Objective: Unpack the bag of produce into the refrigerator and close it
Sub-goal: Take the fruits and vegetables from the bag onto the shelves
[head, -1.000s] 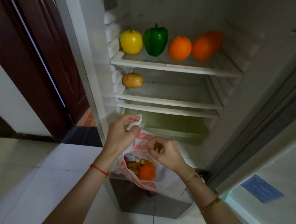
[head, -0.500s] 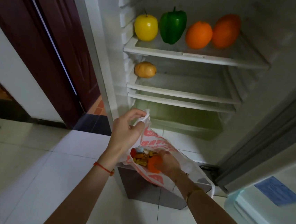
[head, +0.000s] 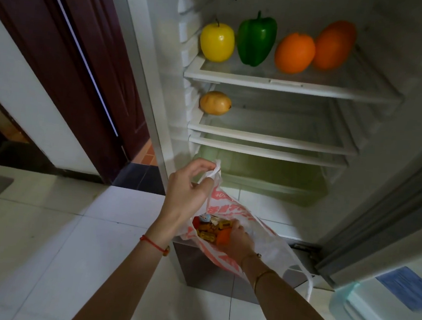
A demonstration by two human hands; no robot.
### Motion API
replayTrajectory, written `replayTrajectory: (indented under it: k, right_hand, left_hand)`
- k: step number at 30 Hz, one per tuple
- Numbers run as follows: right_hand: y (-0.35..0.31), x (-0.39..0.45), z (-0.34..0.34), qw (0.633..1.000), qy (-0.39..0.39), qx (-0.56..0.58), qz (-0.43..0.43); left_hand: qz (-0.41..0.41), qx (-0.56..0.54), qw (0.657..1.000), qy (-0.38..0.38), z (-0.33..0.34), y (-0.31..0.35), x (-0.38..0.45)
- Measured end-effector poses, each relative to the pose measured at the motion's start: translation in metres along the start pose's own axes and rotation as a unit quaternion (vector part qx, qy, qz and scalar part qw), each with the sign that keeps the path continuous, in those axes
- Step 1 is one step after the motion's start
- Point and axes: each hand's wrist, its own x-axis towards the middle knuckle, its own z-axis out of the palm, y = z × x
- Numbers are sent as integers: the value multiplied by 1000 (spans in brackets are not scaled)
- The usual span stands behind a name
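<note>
Your right hand point(head: 235, 239) has gone deeper into the bag point(head: 264, 239), gripping an orange fruit point(head: 223, 237) at lower center; your left hand point(head: 188, 193) pinches the handle point(head: 212, 171).

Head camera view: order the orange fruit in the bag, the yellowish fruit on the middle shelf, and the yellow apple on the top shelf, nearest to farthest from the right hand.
1. Orange fruit: in the bag, touching the right hand.
2. Yellowish fruit: middle shelf, left end.
3. Yellow apple: top shelf, left end, farthest.
</note>
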Motion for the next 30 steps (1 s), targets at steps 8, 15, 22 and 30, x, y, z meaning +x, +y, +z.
replayTrajectory:
  k: [8, 15, 22, 30]
  right_hand:
    - [-4, -6, -29, 994, -20, 97, -50]
    - [4, -23, -82, 968, -57, 213, -116]
    - [17, -57, -141, 925, 54, 350, -135]
    - [7, -77, -246, 830, 319, 422, -175]
  left_hand:
    - [2, 2, 1000, 10, 0, -1, 5]
    - [-2, 15, 1000, 9, 2, 1, 10]
    - [-5, 35, 999, 23, 3, 14, 13]
    - [-4, 23, 1000, -7, 17, 23, 24]
